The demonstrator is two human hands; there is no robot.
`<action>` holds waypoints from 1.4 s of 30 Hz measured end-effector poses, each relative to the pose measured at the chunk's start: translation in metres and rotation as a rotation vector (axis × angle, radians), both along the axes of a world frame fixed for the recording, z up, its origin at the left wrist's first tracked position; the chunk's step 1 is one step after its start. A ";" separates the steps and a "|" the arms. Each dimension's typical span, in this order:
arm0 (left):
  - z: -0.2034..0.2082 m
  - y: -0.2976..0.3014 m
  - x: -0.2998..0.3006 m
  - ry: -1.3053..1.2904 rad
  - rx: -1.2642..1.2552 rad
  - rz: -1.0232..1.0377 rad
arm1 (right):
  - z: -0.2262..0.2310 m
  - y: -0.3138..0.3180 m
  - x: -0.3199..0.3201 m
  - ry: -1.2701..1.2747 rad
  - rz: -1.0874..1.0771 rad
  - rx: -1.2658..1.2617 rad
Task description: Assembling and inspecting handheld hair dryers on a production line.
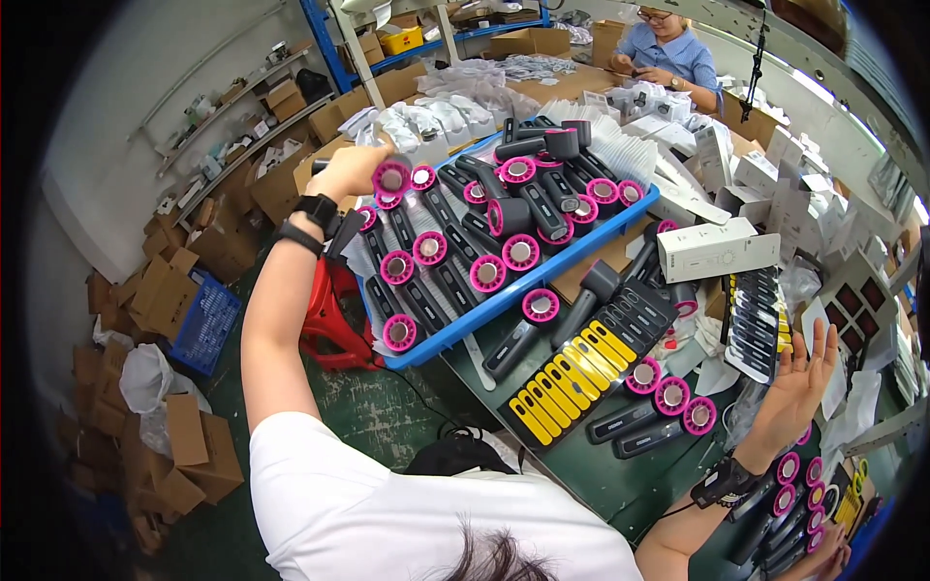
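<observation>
My left hand point(351, 172) is closed around a black handheld device with a pink ring head point(391, 178), over the far left corner of a blue tray point(528, 284). Rows of similar devices point(429, 248) lie in the tray on white padding. On the right, my right hand point(796, 392) is raised with its fingers spread, holding nothing. Nearest to it is a sheet of black stickers point(753, 324). Another sheet, with yellow and black stickers point(572, 383), lies on the green table between tray and right hand. Several loose devices point(670, 397) rest beside that sheet.
A white box point(717, 252) and heaped packaging lie at the right. Another person point(668, 53) sits across the table. A co-worker's hand point(825, 554) shows at lower right, near more devices. A red stool point(334, 324), cardboard boxes point(199, 445) and a blue crate point(205, 324) stand left.
</observation>
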State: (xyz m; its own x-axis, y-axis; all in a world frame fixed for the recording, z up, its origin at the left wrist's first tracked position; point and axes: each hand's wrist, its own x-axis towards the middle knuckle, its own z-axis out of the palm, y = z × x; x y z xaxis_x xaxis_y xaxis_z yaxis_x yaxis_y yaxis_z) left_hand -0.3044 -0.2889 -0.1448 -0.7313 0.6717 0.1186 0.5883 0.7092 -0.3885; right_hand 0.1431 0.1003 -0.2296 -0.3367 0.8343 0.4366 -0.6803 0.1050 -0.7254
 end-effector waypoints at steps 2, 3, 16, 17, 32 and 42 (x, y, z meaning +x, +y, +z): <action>-0.015 -0.001 -0.017 0.030 -0.081 -0.053 | 0.000 0.000 -0.001 -0.001 0.001 0.006; -0.027 -0.001 -0.028 0.059 -0.162 -0.104 | -0.001 0.000 -0.002 -0.005 0.001 0.007; -0.098 0.027 -0.071 0.095 -0.456 -0.352 | -0.008 0.007 -0.007 -0.035 0.012 0.004; -0.101 0.027 -0.072 0.093 -0.457 -0.351 | -0.008 0.007 -0.007 -0.048 -0.005 0.011; -0.127 0.024 -0.076 0.133 -0.525 -0.463 | -0.017 0.003 -0.019 -0.073 0.022 0.010; -0.142 0.017 -0.090 0.109 -0.528 -0.435 | -0.025 -0.002 -0.018 -0.131 0.139 0.047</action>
